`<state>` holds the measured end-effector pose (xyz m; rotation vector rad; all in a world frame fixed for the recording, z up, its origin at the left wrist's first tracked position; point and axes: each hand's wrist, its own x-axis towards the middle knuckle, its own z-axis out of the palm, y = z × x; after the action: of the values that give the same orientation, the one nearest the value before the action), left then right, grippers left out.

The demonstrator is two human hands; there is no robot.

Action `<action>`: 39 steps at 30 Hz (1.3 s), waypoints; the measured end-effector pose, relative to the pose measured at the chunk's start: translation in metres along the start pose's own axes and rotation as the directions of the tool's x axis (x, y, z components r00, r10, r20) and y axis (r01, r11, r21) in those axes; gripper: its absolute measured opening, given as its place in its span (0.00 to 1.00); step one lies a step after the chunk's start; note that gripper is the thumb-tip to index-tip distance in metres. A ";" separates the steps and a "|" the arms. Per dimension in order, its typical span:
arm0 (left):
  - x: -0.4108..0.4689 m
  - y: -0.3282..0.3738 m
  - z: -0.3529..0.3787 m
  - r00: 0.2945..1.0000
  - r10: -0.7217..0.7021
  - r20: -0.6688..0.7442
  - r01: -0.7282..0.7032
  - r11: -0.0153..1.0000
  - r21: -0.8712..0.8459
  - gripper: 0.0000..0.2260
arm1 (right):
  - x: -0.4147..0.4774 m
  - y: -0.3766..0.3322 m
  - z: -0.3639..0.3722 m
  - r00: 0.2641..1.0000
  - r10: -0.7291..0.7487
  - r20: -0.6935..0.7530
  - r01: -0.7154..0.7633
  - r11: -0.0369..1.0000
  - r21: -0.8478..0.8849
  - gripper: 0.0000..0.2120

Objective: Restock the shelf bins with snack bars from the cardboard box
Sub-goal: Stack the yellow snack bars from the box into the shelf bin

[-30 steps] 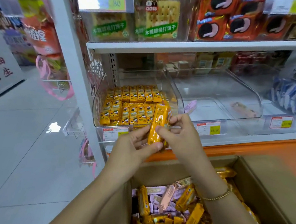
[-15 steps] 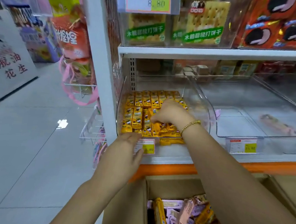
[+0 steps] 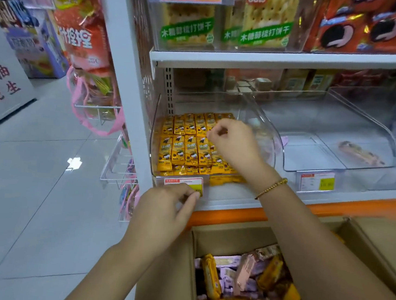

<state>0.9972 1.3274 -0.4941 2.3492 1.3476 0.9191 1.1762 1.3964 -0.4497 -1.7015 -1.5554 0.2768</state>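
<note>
Yellow-wrapped snack bars (image 3: 187,146) lie in rows; right grip (image 3: 235,141) curled, empty; left grip (image 3: 164,209) unclear.

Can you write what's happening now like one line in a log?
left hand: touching price label | right hand: curled above yellow bars in bin, grip unclear | cardboard box: loose bars inside

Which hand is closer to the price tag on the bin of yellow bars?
Left. The left hand is right at the price tag, fingertips over its lower edge. The right hand is farther up, above the yellow bars inside the bin.
</note>
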 end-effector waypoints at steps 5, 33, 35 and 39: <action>-0.015 0.020 0.011 0.996 0.026 0.082 -0.030 0.998 0.055 0.16 | -0.042 0.009 -0.034 0.983 -0.124 0.137 0.118 0.992 0.050 0.14; -0.112 -0.016 0.096 0.858 -0.186 0.480 0.030 0.949 0.313 0.12 | -0.229 0.224 -0.015 0.542 0.491 0.682 0.217 0.702 -0.678 0.35; -0.109 -0.019 0.099 0.859 -0.209 0.468 0.056 0.946 0.319 0.11 | -0.223 0.224 -0.020 0.509 0.506 0.696 0.185 0.725 -0.663 0.29; -0.107 -0.024 0.105 0.856 -0.257 0.449 0.101 0.934 0.343 0.19 | -0.217 0.214 -0.030 0.601 0.525 0.602 0.146 0.669 -0.729 0.17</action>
<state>1.0107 1.2563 -0.6272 2.3820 1.5313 0.0342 1.3052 1.2017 -0.6473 -2.6500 -2.3124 0.6796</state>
